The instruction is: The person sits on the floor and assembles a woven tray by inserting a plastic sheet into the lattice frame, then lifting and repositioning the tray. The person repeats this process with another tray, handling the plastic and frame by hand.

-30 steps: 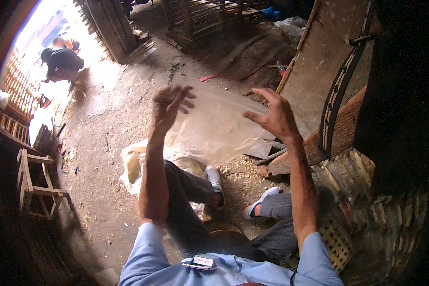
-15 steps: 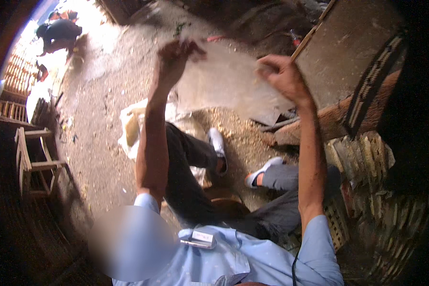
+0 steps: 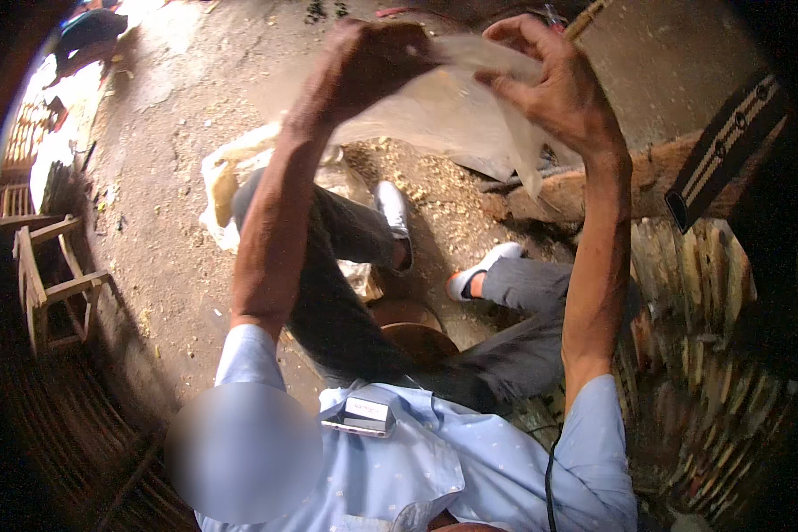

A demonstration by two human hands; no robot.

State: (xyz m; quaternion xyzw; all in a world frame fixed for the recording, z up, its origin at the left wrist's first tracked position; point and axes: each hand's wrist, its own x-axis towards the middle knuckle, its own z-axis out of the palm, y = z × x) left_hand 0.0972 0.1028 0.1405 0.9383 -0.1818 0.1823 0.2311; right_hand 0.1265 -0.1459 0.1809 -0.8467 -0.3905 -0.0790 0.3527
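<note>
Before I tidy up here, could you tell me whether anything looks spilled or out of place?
Yes: wood shavings lie scattered over the dirt floor around the seated person's shoes, and a crumpled white sack lies beside the left leg.

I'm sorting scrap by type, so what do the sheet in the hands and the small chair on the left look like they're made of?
The sheet looks like thin translucent plastic film: pale, glossy, and it crumples between the left hand and right hand. The chair looks like bare, unpainted wood: pale square slats.

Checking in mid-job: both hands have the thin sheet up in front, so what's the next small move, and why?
Probably draw the hands apart to flatten the translucent sheet. The left hand bunches its upper edge, the right hand pinches the other side, and it sags creased between them.
</note>
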